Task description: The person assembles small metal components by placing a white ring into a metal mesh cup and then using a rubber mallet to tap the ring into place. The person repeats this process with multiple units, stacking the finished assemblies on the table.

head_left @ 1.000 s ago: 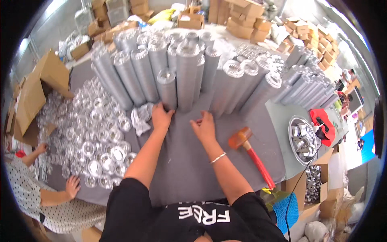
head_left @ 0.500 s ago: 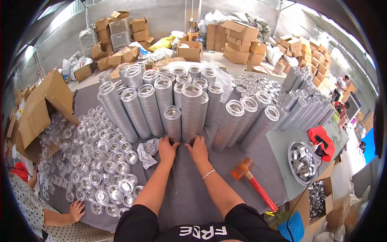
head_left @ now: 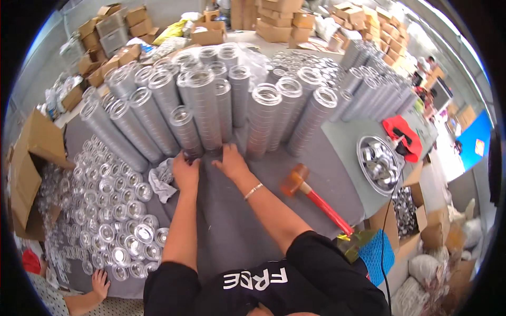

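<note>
Tall stacks of silvery ring-shaped lids or cups stand close together on the grey cloth. A shorter stack (head_left: pixel 185 132) stands in front, beside a tall stack (head_left: pixel 204 108). My left hand (head_left: pixel 186 173) is at the foot of the shorter stack, thumb and fingers apart, its fingertips near the base. My right hand (head_left: pixel 232 163) hovers over the cloth just right of the tall stack's foot, fingers spread and nothing in them. A crumpled whitish rag (head_left: pixel 162 180) lies left of my left hand. To the right lies a mallet (head_left: pixel 316 196) with a brown head and red handle.
Many clear round pieces (head_left: pixel 113 210) cover the table's left side, by an open carton (head_left: pixel 39 158). Another person's hand (head_left: pixel 100 284) rests at the lower left edge. A metal bowl of rings (head_left: pixel 377 164) and a red bag (head_left: pixel 403 138) stand right.
The whole view has shifted, so the table's things sit further left and higher. My right hand has come off the tall stack's foot, its fingers spreading. My left hand stays by the shorter stack.
</note>
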`<state>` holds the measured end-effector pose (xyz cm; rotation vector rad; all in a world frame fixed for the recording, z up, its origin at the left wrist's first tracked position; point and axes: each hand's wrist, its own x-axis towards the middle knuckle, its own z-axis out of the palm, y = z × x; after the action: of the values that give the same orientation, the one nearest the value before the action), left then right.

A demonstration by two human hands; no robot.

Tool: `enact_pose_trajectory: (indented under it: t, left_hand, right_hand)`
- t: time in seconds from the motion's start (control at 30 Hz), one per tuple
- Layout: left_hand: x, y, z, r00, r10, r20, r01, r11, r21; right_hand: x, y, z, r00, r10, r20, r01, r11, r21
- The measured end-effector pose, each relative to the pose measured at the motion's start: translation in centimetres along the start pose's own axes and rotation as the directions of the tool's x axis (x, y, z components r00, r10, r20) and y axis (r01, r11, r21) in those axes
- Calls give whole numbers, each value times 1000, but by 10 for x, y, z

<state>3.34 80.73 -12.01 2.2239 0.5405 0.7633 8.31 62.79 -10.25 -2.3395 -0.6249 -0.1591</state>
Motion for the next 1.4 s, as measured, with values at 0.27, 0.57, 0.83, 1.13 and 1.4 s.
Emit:
enact_pose_trajectory:
  t: [0.27, 0.57, 0.83, 1.13, 1.4]
  left_hand:
    - [-82, 132, 28, 955, 156, 250, -68, 941, -330]
    - [-31, 122, 105, 925, 86, 371, 6, 971, -240]
    - [-92, 117, 43, 879, 25, 476, 114, 959, -261]
    - [-193, 120, -45, 896, 92, 434, -13, 983, -181]
    - [-179, 144, -91, 866, 264, 425, -178, 956, -232]
  right_hand:
    - [-170, 30, -177, 921, -29, -389, 2, 997, -71]
    - [-232, 98, -188, 947, 131, -292, -233, 908, -349]
    - [-254, 92, -214, 922, 370, -117, -314, 888, 335]
    - [-242, -29, -313, 976, 195, -100, -124, 869, 479]
    - [-196, -89, -365, 991, 20, 133, -54, 965, 258]
